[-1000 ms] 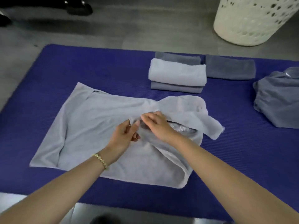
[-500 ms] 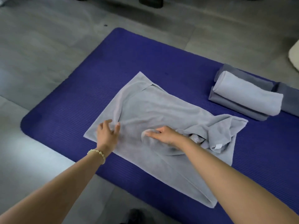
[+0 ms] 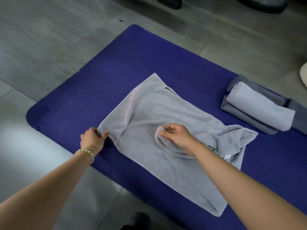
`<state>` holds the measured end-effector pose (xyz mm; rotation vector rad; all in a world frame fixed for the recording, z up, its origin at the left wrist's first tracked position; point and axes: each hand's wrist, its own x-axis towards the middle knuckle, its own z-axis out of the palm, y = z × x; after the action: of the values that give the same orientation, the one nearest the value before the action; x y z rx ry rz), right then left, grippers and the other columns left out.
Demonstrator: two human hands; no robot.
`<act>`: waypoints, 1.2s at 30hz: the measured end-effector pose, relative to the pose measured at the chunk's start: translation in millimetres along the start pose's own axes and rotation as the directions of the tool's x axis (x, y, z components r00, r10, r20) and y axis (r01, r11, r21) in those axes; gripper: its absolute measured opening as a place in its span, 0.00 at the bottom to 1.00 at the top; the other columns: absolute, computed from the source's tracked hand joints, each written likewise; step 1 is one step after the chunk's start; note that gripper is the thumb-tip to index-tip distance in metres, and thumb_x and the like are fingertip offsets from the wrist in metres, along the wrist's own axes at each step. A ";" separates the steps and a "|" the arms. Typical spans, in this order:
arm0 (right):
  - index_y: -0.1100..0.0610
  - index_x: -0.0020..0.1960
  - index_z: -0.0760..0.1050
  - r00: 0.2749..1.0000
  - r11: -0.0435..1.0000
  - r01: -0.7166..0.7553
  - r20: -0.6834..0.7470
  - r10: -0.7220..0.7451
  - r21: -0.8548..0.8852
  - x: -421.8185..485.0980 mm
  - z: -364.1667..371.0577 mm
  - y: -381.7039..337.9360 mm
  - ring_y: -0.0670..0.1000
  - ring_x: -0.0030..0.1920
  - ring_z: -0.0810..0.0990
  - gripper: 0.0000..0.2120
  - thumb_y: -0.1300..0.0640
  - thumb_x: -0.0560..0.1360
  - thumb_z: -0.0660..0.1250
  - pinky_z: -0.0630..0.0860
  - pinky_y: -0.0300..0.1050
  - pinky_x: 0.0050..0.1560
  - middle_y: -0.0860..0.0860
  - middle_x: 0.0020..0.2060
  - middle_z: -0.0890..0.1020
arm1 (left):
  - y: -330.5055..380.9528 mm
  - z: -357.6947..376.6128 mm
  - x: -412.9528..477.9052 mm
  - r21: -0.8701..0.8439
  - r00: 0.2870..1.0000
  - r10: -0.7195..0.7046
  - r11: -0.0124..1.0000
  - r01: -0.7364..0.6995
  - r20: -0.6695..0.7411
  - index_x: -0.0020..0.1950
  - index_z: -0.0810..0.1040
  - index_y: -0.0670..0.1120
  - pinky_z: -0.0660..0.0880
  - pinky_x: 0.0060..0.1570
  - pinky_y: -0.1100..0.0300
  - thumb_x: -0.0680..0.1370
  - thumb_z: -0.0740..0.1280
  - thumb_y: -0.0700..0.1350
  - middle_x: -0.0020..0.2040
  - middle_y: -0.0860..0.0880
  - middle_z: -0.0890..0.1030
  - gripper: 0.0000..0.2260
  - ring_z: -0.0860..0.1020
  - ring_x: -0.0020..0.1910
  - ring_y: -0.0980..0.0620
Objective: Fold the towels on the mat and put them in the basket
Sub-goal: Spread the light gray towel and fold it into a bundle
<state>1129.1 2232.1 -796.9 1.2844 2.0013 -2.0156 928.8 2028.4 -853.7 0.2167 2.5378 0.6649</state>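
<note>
A light grey towel (image 3: 149, 113) lies rumpled and half spread on the blue mat (image 3: 99, 80). The left hand (image 3: 93, 138) pinches its left corner between thumb and fingers (image 3: 95, 130). The right hand (image 3: 178, 136) pinches a raised fold near its middle. Stacked folded towels (image 3: 257, 107) sit to the right.

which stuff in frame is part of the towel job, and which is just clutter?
Job: towel, gripped by left hand and pinched by right hand; folded towels; mat; basket, only an edge showing.
Lying about: dark object on the floor at top; dark shape at the bottom edge.
</note>
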 end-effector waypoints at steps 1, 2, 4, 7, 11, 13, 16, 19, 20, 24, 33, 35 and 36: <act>0.53 0.43 0.78 1.000 1.000 0.006 -0.013 -0.006 -0.014 -4.3 -4.6 -0.6 0.39 0.36 0.78 0.03 0.58 0.73 0.72 0.73 0.30 0.42 0.47 0.36 0.81 | 4.8 -0.5 -2.0 -0.091 1.000 0.013 0.996 -0.012 0.016 0.44 0.74 0.42 0.72 0.43 0.50 0.77 0.68 0.53 0.40 0.46 0.75 0.14 0.75 0.45 0.42; 0.53 0.42 0.77 0.999 0.999 0.007 -0.033 -0.008 -0.039 -8.7 -9.4 -1.0 0.39 0.34 0.78 0.04 0.57 0.74 0.71 0.72 0.30 0.39 0.48 0.36 0.81 | 11.6 -0.4 -5.9 -0.197 0.999 0.039 0.980 -0.033 0.030 0.41 0.72 0.42 0.71 0.37 0.54 0.77 0.68 0.51 0.36 0.47 0.74 0.14 0.74 0.39 0.45; 0.53 0.43 0.75 0.998 0.995 0.015 -0.063 -0.021 -0.094 -20.7 -20.4 -4.4 0.42 0.34 0.76 0.05 0.56 0.75 0.70 0.71 0.32 0.38 0.51 0.37 0.80 | 34.4 0.6 -17.5 -0.399 0.989 0.137 0.911 -0.105 0.053 0.44 0.74 0.40 0.70 0.35 0.62 0.77 0.68 0.50 0.37 0.50 0.76 0.13 0.74 0.38 0.51; 0.53 0.44 0.74 0.997 0.991 0.065 -0.027 -0.069 -0.116 -46.3 -33.1 -14.9 0.47 0.35 0.73 0.04 0.55 0.76 0.68 0.70 0.38 0.40 0.54 0.33 0.79 | 82.9 1.4 -41.1 -0.587 0.927 0.355 0.778 -0.222 0.121 0.50 0.76 0.38 0.75 0.43 0.54 0.79 0.66 0.49 0.42 0.45 0.78 0.13 0.75 0.40 0.49; 0.53 0.44 0.77 0.977 0.968 0.213 0.023 -0.212 -0.136 -93.1 -46.7 -42.6 0.43 0.28 0.72 0.02 0.57 0.75 0.69 0.69 0.33 0.35 0.54 0.25 0.78 | 141.5 6.1 -84.6 -0.727 0.774 0.588 0.634 -0.263 0.232 0.48 0.74 0.42 0.73 0.39 0.42 0.80 0.63 0.51 0.38 0.33 0.75 0.12 0.73 0.38 0.43; 0.50 0.43 0.79 0.961 0.953 0.272 -0.021 -0.277 -0.130 -113.0 -57.5 -55.7 0.50 0.33 0.74 0.01 0.53 0.72 0.70 0.70 0.40 0.37 0.65 0.31 0.80 | 162.7 11.1 -109.1 -0.772 0.708 0.655 0.584 -0.252 0.264 0.46 0.73 0.42 0.73 0.34 0.47 0.81 0.62 0.50 0.35 0.36 0.75 0.12 0.73 0.35 0.44; 0.53 0.45 0.79 0.932 0.941 0.329 -0.137 -0.336 -0.075 -128.3 -82.9 -64.7 0.44 0.35 0.80 0.03 0.60 0.73 0.69 0.76 0.34 0.40 0.51 0.33 0.85 | 184.7 21.0 -142.3 -0.808 0.647 0.700 0.549 -0.215 0.303 0.41 0.75 0.47 0.65 0.33 0.51 0.82 0.60 0.48 0.32 0.41 0.70 0.11 0.66 0.32 0.45; 0.55 0.45 0.80 0.906 0.925 0.369 -0.187 -0.379 -0.086 -135.8 -102.4 -64.1 0.41 0.42 0.82 0.04 0.64 0.73 0.69 0.76 0.32 0.47 0.45 0.38 0.85 | 197.3 32.7 -165.6 -0.827 0.597 0.725 0.535 -0.173 0.344 0.42 0.74 0.48 0.66 0.35 0.52 0.82 0.58 0.46 0.33 0.43 0.69 0.11 0.65 0.32 0.46; 0.55 0.45 0.80 0.902 0.922 0.377 -0.190 -0.387 -0.089 -138.2 -106.1 -62.1 0.41 0.43 0.83 0.05 0.64 0.73 0.70 0.76 0.32 0.48 0.44 0.39 0.85 | 201.0 36.9 -171.8 -0.822 0.587 0.725 0.544 -0.167 0.360 0.43 0.74 0.47 0.68 0.36 0.53 0.83 0.58 0.46 0.32 0.44 0.70 0.11 0.67 0.31 0.48; 0.53 0.45 0.82 0.875 0.907 0.402 -0.239 -0.421 -0.126 -150.7 -117.9 -47.0 0.42 0.45 0.82 0.05 0.62 0.71 0.71 0.75 0.31 0.49 0.44 0.41 0.85 | 215.1 54.1 -198.1 -0.817 0.529 0.745 0.555 -0.157 0.405 0.44 0.72 0.44 0.70 0.32 0.71 0.84 0.54 0.41 0.26 0.59 0.75 0.11 0.73 0.26 0.63; 0.58 0.45 0.79 0.858 0.927 0.361 -0.426 -0.287 0.103 -162.4 -144.3 5.2 0.43 0.39 0.82 0.02 0.61 0.73 0.70 0.76 0.32 0.41 0.48 0.37 0.83 | 226.8 93.9 -228.5 -0.783 0.493 0.753 0.587 -0.205 0.435 0.45 0.74 0.39 0.72 0.47 0.58 0.81 0.61 0.43 0.40 0.43 0.76 0.09 0.74 0.41 0.50; 0.59 0.46 0.77 0.900 0.929 0.317 -0.368 -0.232 0.189 -163.6 -150.3 16.3 0.46 0.39 0.80 0.05 0.57 0.73 0.69 0.76 0.35 0.42 0.53 0.37 0.81 | 229.4 101.1 -230.6 -0.807 0.540 0.715 0.581 -0.107 0.444 0.44 0.72 0.40 0.72 0.48 0.55 0.81 0.60 0.44 0.40 0.41 0.75 0.09 0.74 0.42 0.47; 0.59 0.46 0.77 0.927 0.951 0.270 -0.308 -0.213 0.154 -164.2 -154.1 24.8 0.48 0.39 0.80 0.08 0.54 0.72 0.70 0.77 0.38 0.43 0.54 0.38 0.81 | 231.7 102.5 -230.8 -0.821 0.574 0.690 0.568 -0.053 0.440 0.45 0.71 0.40 0.72 0.47 0.56 0.82 0.58 0.44 0.40 0.41 0.75 0.10 0.74 0.42 0.47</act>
<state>1330.7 2273.0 -701.9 1.5149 2.2347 -2.3013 1185.5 2209.5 -716.4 0.6605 1.2378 1.4115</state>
